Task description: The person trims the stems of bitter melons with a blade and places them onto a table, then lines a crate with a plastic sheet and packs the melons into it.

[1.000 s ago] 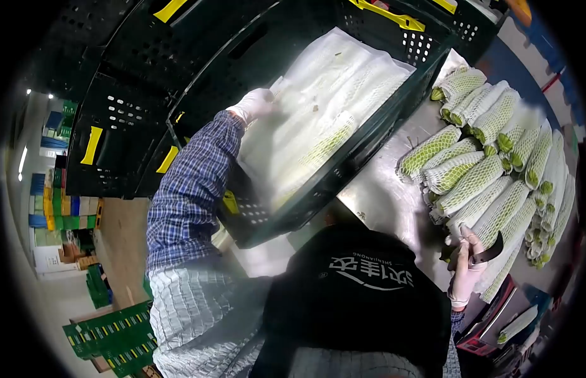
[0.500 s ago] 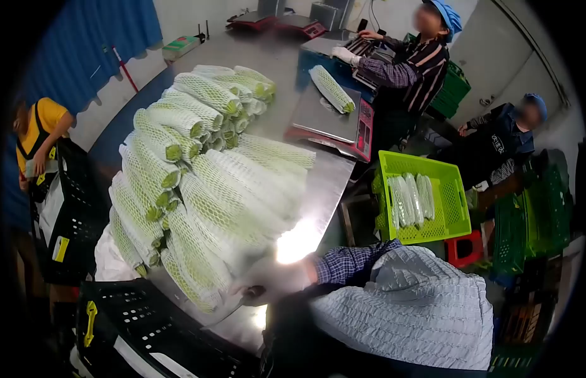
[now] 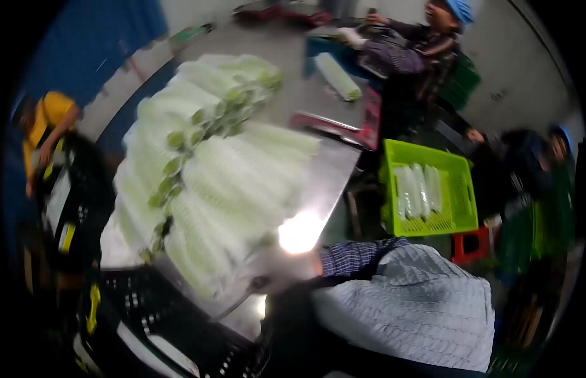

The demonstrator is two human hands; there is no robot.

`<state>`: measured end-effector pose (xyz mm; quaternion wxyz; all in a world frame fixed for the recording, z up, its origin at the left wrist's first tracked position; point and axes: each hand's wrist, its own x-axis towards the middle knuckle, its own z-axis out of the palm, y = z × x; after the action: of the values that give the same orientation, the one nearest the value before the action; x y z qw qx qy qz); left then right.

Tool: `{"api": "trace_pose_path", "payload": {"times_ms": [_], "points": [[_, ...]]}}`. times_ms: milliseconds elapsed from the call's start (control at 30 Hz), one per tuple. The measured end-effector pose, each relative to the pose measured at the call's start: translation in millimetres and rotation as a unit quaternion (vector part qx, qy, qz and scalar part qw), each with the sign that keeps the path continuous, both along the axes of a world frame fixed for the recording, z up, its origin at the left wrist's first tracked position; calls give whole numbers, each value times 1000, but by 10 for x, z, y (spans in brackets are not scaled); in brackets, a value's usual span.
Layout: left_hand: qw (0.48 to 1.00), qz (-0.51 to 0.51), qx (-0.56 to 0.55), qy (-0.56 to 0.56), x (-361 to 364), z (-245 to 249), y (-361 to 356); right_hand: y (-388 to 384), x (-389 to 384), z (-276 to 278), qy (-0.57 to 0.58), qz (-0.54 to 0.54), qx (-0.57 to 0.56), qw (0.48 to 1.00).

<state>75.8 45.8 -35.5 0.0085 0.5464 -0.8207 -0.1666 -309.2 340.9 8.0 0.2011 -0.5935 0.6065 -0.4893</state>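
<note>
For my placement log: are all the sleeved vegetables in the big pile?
No, one sleeved vegetable lies apart from the pile, on the red-edged scale.

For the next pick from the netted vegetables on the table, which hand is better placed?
Probably the right. The right hand is beside the near end of the netted vegetables, though blur hides its grip. A blade-like shape shows beside it. The left hand is out of view.

Vegetables pale green, white; sleeve blue plaid; crate lime; curtain blue; scale red-edged
</note>
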Motion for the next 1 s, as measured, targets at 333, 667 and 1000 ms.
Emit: {"api": "trace_pose_path", "payload": {"times_ms": [333, 667, 1000], "points": [[989, 135, 64, -16, 342, -438, 682, 6, -40, 65, -50, 63, 169, 982], [962, 207, 163, 77, 422, -418, 881, -89, -22, -223, -70, 114, 190, 973], [984, 175, 10, 1, 275, -302, 591, -451, 56, -165, 25, 150, 194, 969]]}}
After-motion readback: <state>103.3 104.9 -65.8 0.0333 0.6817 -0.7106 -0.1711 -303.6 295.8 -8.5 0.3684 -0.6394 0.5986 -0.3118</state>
